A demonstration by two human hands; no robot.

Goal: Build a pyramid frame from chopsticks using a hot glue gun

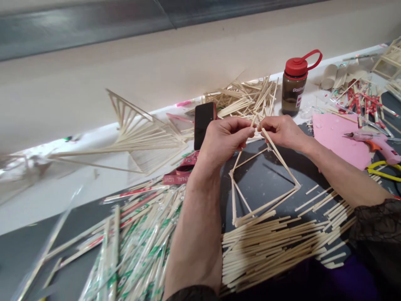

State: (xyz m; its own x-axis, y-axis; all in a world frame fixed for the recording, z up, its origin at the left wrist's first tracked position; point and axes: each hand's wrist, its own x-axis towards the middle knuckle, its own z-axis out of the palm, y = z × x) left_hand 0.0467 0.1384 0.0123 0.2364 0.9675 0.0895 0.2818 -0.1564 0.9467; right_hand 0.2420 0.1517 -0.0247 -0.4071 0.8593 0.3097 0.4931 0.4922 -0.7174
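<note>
A small frame of joined wooden sticks [280,161] stands on the dark mat, whitish lumps at its corners. My left hand [230,136] is closed, thumb and fingers pinching a stick at the top of this frame. Close beside it, my right hand [280,130] pinches the same peak from the other side. The fingertips almost meet, and they hide part of the joint. Just below the frame lies a thick row of loose wooden sticks [272,246], spread side by side.
Paper-wrapped chopsticks [138,246] heap at the left. A phone [204,125], a pile of sticks [247,96] and a red-lidded bottle [294,85] stand behind. At right are a glue gun [380,144], a pink sheet [336,136] and yellow-handled pliers [380,170]. A fan-shaped stick model [140,133] sits left.
</note>
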